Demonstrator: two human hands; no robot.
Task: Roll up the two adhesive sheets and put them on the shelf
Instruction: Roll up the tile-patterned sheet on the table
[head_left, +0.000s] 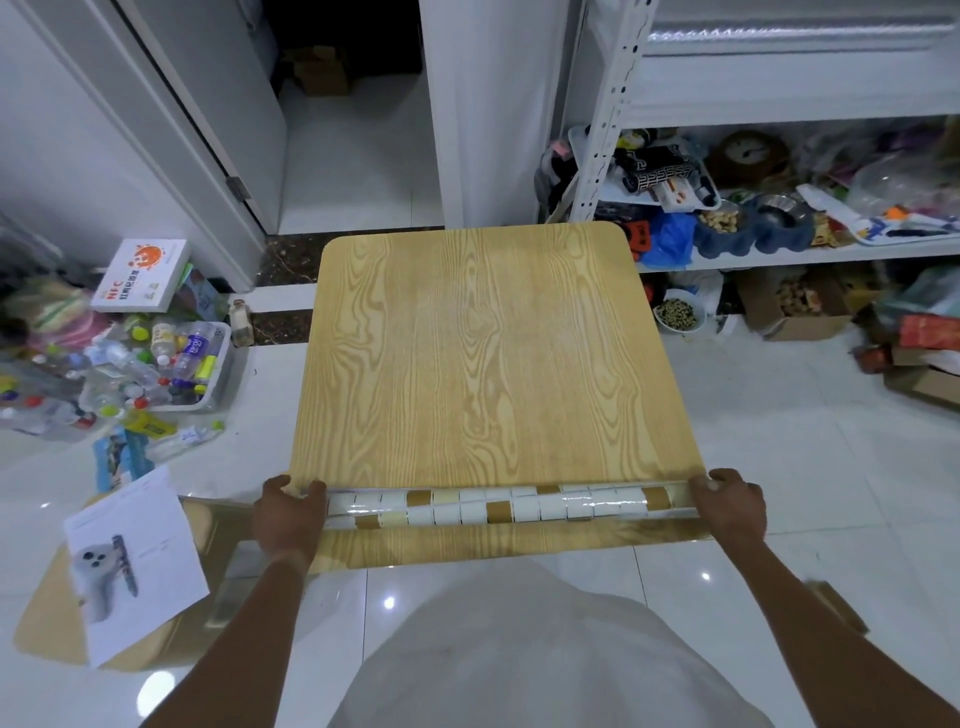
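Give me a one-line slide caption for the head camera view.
Both hands, left and right, grip a mosaic-patterned roll on a wood-grain sheet.

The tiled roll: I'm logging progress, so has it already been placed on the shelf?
No; the tiled roll lies on the wood-grain sheet on the floor, gripped at its ends by the left hand and right hand.

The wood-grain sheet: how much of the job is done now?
Done: only the near edge of the wood-grain sheet is rolled. In hand: left hand and right hand grip the roll ends. Left: most of the rolling; shelf placement. No second sheet is clearly identifiable.
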